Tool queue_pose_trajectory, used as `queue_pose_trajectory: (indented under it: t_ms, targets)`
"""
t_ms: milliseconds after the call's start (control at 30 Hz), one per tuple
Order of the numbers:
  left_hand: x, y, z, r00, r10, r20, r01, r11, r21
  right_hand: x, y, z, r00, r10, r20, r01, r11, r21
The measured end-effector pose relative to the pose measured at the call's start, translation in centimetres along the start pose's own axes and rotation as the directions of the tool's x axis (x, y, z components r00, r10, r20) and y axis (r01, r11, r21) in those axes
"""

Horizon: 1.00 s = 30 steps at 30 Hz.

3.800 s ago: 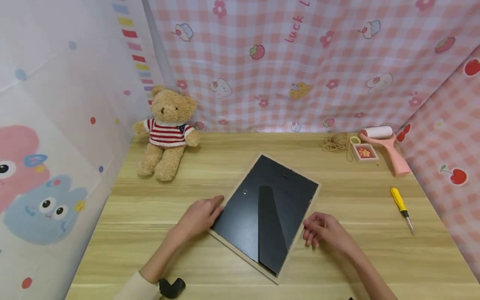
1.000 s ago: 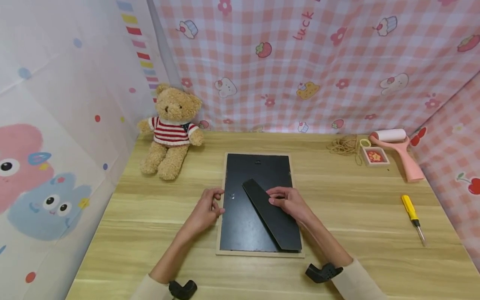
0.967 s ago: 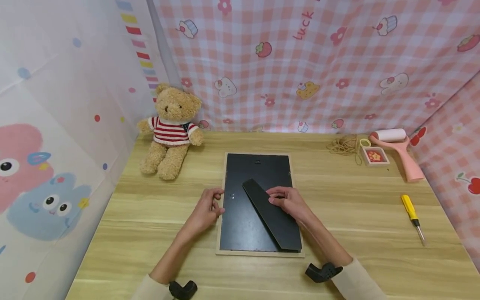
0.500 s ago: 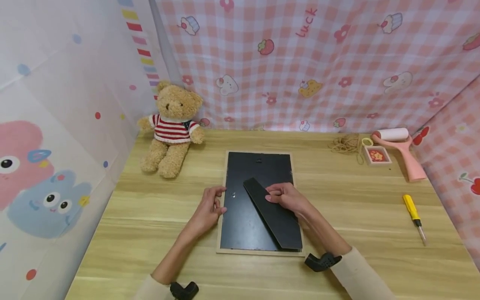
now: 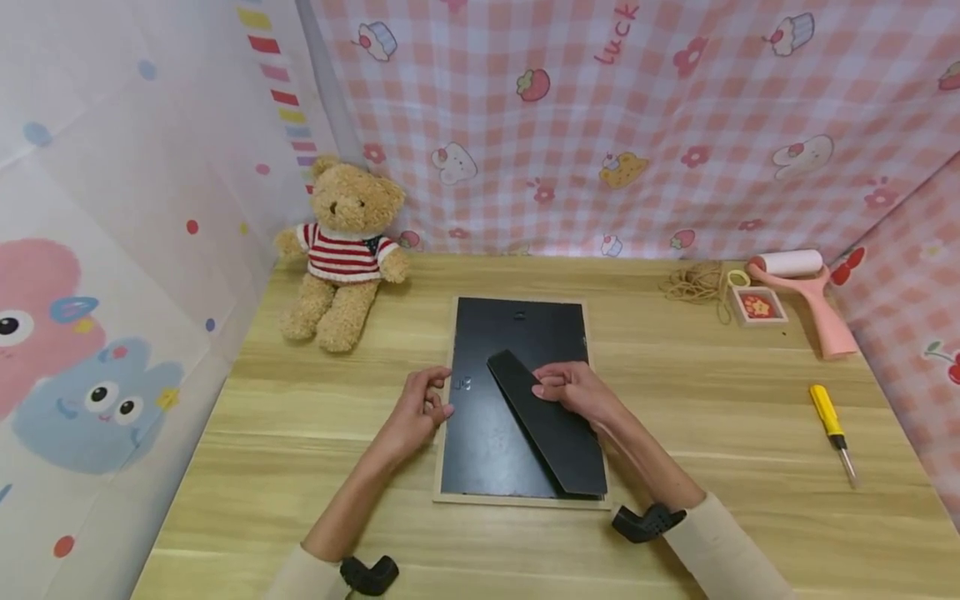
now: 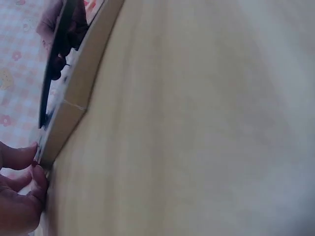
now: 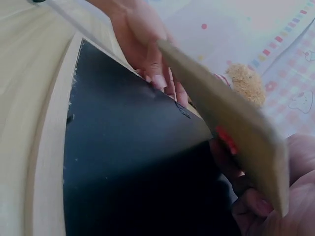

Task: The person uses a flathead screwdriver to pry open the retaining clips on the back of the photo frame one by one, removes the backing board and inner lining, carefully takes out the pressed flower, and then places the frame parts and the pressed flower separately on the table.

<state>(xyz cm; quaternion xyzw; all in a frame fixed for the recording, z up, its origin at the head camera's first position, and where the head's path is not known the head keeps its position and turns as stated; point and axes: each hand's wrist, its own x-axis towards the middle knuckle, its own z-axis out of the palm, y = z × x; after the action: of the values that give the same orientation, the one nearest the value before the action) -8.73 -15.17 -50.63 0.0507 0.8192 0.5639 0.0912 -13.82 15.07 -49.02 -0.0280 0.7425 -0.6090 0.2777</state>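
Observation:
A picture frame lies face down on the table, its black back up inside a pale wooden rim. My right hand pinches the frame's black easel stand along its right edge, the stand's upper end raised off the back. The stand's brown underside shows in the right wrist view. At the frame's left edge my left hand holds the rim with thumb and curled fingers. The left wrist view shows its thumb and fingers at the frame's side. Small metal hangers sit on the back.
A teddy bear in a striped sweater sits at the back left. Twine, a small square box, a pink lint roller and a yellow-handled screwdriver lie along the right. Patterned curtains stand behind the table.
Since the oldest frame, the picture frame has turned from slanted to straight. The right hand has moved from its right edge onto the stand, now lifted. Over the last second the hands stay nearly still.

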Motion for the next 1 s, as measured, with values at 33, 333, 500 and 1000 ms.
queue_pose_trajectory:
  t_ms: [33,333,500,1000]
  targets:
    - [0.2,0.2,0.0,1.0,-0.017,-0.008,0.017,1.0,0.001,0.0,-0.1,0.0,1.0,0.001,-0.005,-0.001,1.0,0.008]
    - [0.9,0.8,0.5,0.998,-0.016,-0.061,0.016,1.0,-0.004,0.0,-0.2,-0.3,0.997,-0.078,-0.021,0.075,0.993,-0.094]
    - [0.5,0.9,0.8,0.991,-0.088,-0.099,0.075,0.99,-0.121,-1.5,-0.2,-1.6,0.92,-0.29,-0.263,0.196,0.923,-0.332]
    - [0.0,1.1,1.6,0.965,0.161,-0.208,-0.121,0.974,0.19,-6.5,1.2,-1.6,0.854,-0.375,-0.36,0.226,0.892,-0.392]
